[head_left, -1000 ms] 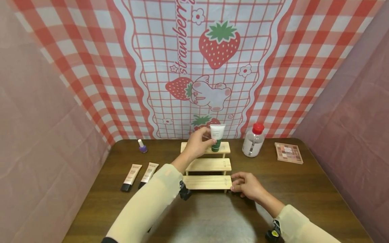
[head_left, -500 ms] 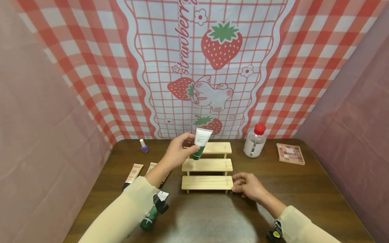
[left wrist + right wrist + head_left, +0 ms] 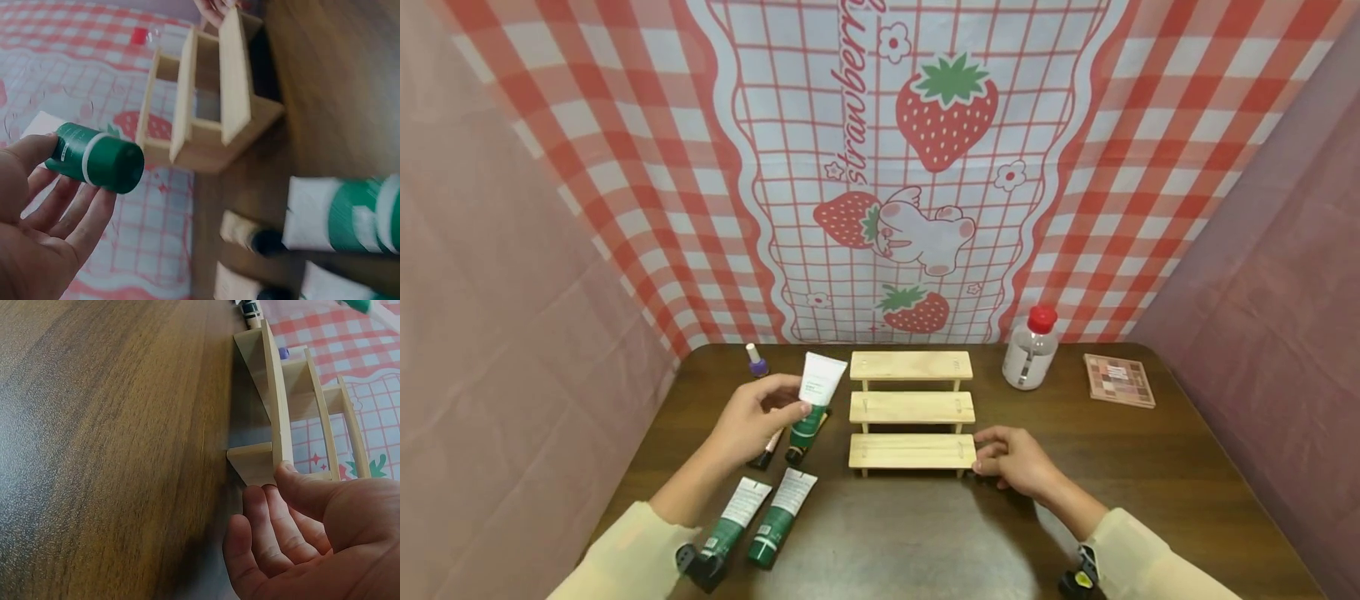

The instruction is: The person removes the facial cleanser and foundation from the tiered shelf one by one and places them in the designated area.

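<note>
My left hand [image 3: 752, 421] pinches a white and green squeeze tube [image 3: 822, 379] between thumb and fingers, left of a three-step wooden display rack [image 3: 912, 450]. The tube is raised, cap end down; in the left wrist view its green cap [image 3: 125, 167] points away from the palm. My right hand [image 3: 1017, 460] holds the right end of the rack's lowest step, thumb [image 3: 294, 472] on the board's edge and fingertips beneath it. Two similar green tubes, one left [image 3: 736, 517] and one right [image 3: 784, 517], lie on the table near my left wrist.
Beige tubes with black caps [image 3: 240, 228] lie partly hidden behind my left hand. A purple nail polish bottle [image 3: 757, 364] stands at the back left. At the back right are a clear bottle with red cap [image 3: 1030, 354] and a makeup palette [image 3: 1118, 381].
My left hand has carried the tube from above the rack's top step down and left, off the rack. The top step now bears nothing. My right hand stays at the lowest step.
</note>
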`<action>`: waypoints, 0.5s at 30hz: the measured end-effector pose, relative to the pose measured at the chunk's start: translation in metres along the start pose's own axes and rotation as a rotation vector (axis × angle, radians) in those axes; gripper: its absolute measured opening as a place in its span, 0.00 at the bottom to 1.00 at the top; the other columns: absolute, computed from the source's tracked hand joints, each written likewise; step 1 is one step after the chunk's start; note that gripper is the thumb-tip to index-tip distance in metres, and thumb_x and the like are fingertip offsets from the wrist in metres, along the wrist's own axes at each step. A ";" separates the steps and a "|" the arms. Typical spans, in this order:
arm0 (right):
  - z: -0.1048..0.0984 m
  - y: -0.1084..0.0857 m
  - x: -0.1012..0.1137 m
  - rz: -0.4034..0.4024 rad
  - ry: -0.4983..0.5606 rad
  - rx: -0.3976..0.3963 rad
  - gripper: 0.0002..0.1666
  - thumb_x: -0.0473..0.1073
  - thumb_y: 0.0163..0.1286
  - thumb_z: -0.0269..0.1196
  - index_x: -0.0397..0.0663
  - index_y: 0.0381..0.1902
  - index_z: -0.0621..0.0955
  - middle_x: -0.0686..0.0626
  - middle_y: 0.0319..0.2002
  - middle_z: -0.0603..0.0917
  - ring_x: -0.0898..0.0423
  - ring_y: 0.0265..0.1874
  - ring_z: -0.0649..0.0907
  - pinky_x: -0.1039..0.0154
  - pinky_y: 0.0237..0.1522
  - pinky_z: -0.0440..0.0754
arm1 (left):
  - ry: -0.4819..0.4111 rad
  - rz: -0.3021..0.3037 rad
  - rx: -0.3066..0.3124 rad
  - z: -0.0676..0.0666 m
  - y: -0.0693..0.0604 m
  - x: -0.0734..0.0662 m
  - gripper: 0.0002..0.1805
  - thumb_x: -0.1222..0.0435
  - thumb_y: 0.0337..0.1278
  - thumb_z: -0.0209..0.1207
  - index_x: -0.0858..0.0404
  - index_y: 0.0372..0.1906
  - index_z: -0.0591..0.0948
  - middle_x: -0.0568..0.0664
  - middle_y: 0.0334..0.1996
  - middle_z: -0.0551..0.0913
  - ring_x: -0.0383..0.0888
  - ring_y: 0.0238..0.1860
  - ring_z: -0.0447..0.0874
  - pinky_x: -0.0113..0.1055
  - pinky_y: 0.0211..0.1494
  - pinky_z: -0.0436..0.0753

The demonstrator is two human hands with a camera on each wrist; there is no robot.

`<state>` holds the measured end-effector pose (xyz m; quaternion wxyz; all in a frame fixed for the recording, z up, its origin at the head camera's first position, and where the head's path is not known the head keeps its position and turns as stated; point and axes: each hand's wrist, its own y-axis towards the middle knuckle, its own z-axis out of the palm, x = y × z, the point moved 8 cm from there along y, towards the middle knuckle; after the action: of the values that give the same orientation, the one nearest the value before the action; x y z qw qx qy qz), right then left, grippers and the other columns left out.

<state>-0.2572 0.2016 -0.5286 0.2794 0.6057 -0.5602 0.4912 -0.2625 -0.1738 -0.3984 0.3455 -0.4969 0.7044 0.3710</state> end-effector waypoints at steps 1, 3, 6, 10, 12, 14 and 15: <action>0.000 0.000 0.000 0.000 -0.002 -0.001 0.28 0.31 0.61 0.72 0.28 0.58 0.78 0.43 0.35 0.89 0.52 0.30 0.87 0.57 0.23 0.82 | -0.015 -0.023 0.003 -0.004 -0.006 0.006 0.18 0.65 0.64 0.68 0.67 0.57 0.83 0.58 0.45 0.88 0.42 0.41 0.86 0.36 0.42 0.87; -0.001 0.000 0.001 0.001 -0.005 -0.002 0.27 0.31 0.61 0.72 0.28 0.58 0.78 0.43 0.36 0.89 0.52 0.30 0.87 0.57 0.23 0.82 | -0.040 -0.064 0.002 -0.013 -0.018 0.017 0.19 0.66 0.64 0.68 0.70 0.57 0.82 0.60 0.44 0.87 0.40 0.39 0.87 0.38 0.40 0.88; -0.001 0.000 0.001 0.002 -0.008 -0.001 0.27 0.31 0.62 0.72 0.28 0.58 0.78 0.43 0.36 0.89 0.52 0.30 0.87 0.57 0.23 0.82 | -0.073 -0.122 0.005 -0.024 -0.035 0.035 0.21 0.66 0.65 0.67 0.72 0.58 0.80 0.62 0.43 0.85 0.38 0.38 0.87 0.42 0.37 0.89; -0.001 0.000 0.001 0.001 -0.010 -0.001 0.27 0.30 0.61 0.72 0.28 0.58 0.78 0.43 0.36 0.89 0.52 0.30 0.87 0.57 0.23 0.82 | -0.048 -0.173 0.003 -0.039 -0.056 0.058 0.22 0.65 0.65 0.67 0.72 0.59 0.79 0.62 0.43 0.85 0.39 0.38 0.88 0.41 0.36 0.89; -0.001 0.000 0.000 0.001 -0.009 -0.003 0.27 0.30 0.61 0.72 0.28 0.58 0.78 0.43 0.36 0.89 0.53 0.30 0.87 0.57 0.23 0.82 | -0.035 -0.210 0.011 -0.046 -0.066 0.070 0.23 0.65 0.65 0.67 0.72 0.61 0.78 0.62 0.45 0.85 0.39 0.39 0.88 0.40 0.37 0.89; 0.000 0.000 -0.001 0.001 -0.008 -0.005 0.27 0.30 0.61 0.72 0.28 0.58 0.78 0.43 0.36 0.89 0.53 0.29 0.87 0.57 0.23 0.82 | -0.023 -0.248 0.027 -0.052 -0.075 0.081 0.25 0.65 0.65 0.67 0.73 0.61 0.78 0.62 0.46 0.85 0.38 0.39 0.88 0.39 0.37 0.89; 0.000 0.001 -0.001 0.001 -0.008 -0.005 0.27 0.30 0.61 0.72 0.28 0.58 0.78 0.43 0.36 0.89 0.53 0.29 0.87 0.57 0.23 0.82 | -0.016 -0.266 0.039 -0.055 -0.080 0.086 0.25 0.64 0.66 0.67 0.74 0.62 0.77 0.62 0.46 0.86 0.39 0.39 0.88 0.39 0.37 0.89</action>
<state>-0.2577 0.2020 -0.5295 0.2786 0.6066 -0.5628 0.4875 -0.2151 -0.2782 -0.4593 0.4069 -0.5760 0.6366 0.3120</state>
